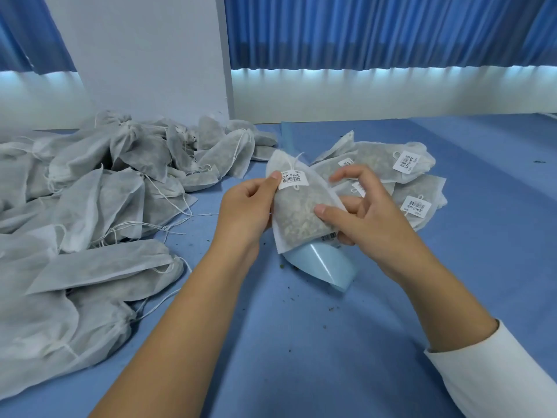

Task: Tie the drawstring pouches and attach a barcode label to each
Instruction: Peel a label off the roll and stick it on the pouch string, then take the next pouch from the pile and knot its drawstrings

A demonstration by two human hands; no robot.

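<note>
Forearms (180, 312) reach over the blue counter (301, 351) to a filled pouch (301, 215) held above it: the left hand (250, 206) grips its upper left edge, thumb at the barcode label (294, 180), and the right hand (370, 218) pinches its lower right side. Unlabelled pouches (90, 191) are heaped at left; labelled pouches (404, 170) lie just behind the right hand.

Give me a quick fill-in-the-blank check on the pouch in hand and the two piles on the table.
1. The left hand and right hand hold one filled white fabric drawstring pouch that already bears a ____.
2. The heap of white fabric pouches showing no labels lies on the person's ____ side.
3. The labelled pouches lie stacked on the ____ side.

Missing words: barcode label; left; right.
</note>
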